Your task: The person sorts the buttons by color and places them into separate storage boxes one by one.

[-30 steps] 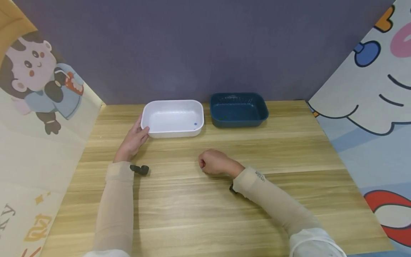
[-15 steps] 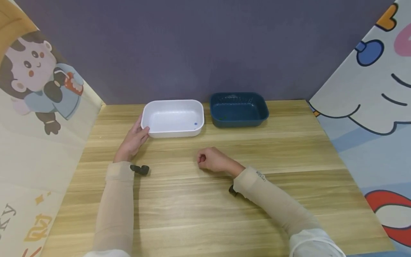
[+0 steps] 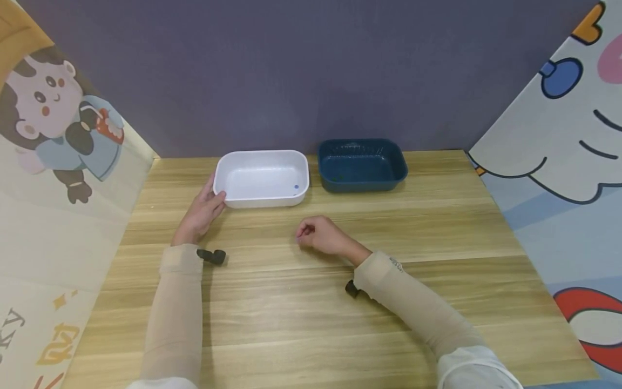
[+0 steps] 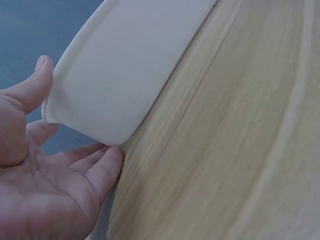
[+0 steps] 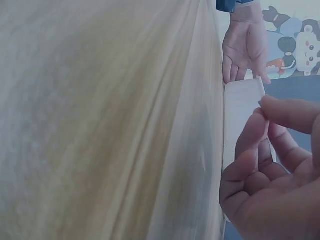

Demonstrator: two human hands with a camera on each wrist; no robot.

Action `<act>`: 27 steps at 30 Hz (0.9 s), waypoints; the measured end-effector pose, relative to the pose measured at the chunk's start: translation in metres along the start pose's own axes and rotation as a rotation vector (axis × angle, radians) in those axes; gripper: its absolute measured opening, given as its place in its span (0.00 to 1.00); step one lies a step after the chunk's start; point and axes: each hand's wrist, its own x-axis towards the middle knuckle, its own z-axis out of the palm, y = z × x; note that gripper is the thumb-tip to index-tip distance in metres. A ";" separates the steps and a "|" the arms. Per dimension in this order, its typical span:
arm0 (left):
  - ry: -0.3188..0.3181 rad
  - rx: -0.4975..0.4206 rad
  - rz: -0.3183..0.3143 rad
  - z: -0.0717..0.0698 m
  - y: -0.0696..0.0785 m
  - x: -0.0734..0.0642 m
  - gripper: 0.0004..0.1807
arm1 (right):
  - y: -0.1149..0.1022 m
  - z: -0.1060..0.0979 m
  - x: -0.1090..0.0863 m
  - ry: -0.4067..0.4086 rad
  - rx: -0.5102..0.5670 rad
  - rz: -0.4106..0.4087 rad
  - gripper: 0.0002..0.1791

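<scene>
My left hand (image 3: 198,217) holds the left end of a white rectangular plastic container (image 3: 264,203). In the left wrist view the thumb (image 4: 37,85) lies at its rim while the other fingers reach under the rim and to the bottom corner. Inside lies a small blue piece (image 3: 296,187). My right hand (image 3: 324,235) is raised over the table in front of the containers. Between its thumb and forefinger it pinches a tiny bluish-purple piece (image 5: 260,103), mostly hidden by the fingertips; its kind is too small to tell.
A dark blue plastic container (image 3: 362,187) stands just right of the white one, with tiny green specks inside. Both stand near the grey-blue back panel (image 3: 311,75). Cartoon-printed panels border the wood-grain table (image 3: 272,313) on the left and right.
My right hand has risen slightly off the table toward the containers, its fingers turning so that the pinched tiny piece shows. The left hand and the white container have stayed in place.
</scene>
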 end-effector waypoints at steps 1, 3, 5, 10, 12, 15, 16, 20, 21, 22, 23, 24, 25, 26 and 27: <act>0.000 0.001 0.001 0.000 0.000 0.000 0.41 | 0.000 0.000 0.000 0.005 0.015 0.002 0.02; 0.001 0.001 0.002 0.000 0.000 0.000 0.41 | 0.000 0.000 0.001 0.014 0.046 0.009 0.02; 0.003 0.002 0.003 0.000 0.000 0.000 0.41 | 0.000 0.000 0.002 0.020 0.073 0.014 0.02; 0.015 0.018 0.012 -0.007 -0.014 0.009 0.40 | 0.000 0.000 0.002 0.014 0.260 0.048 0.04; 0.019 0.020 0.021 -0.010 -0.019 0.013 0.40 | 0.000 -0.001 0.002 0.018 0.347 0.068 0.06; 0.020 0.020 0.030 -0.010 -0.019 0.012 0.40 | -0.001 -0.001 0.002 0.029 0.414 0.089 0.06; 0.019 0.017 0.033 -0.010 -0.019 0.012 0.40 | 0.000 -0.001 0.003 0.035 0.409 0.090 0.06; 0.019 0.020 0.031 -0.009 -0.018 0.010 0.40 | 0.000 -0.001 0.004 0.068 0.395 0.091 0.05; 0.019 0.019 0.030 -0.009 -0.018 0.010 0.40 | 0.000 -0.001 0.005 0.076 0.393 0.090 0.05; 0.019 0.018 0.030 -0.009 -0.017 0.010 0.40 | -0.001 -0.001 0.005 0.084 0.391 0.087 0.04; 0.020 0.016 0.030 -0.009 -0.017 0.010 0.40 | -0.002 -0.001 0.005 0.090 0.390 0.086 0.05; 0.020 0.014 0.030 -0.009 -0.017 0.010 0.40 | -0.003 -0.001 0.005 0.095 0.387 0.085 0.05; 0.020 0.010 0.031 -0.009 -0.017 0.009 0.40 | -0.004 -0.001 0.005 0.097 0.386 0.085 0.05; 0.020 0.008 0.032 -0.009 -0.017 0.009 0.40 | -0.005 -0.001 0.006 0.099 0.388 0.087 0.05; 0.020 0.006 0.031 -0.009 -0.017 0.009 0.40 | -0.006 -0.001 0.006 0.104 0.388 0.087 0.05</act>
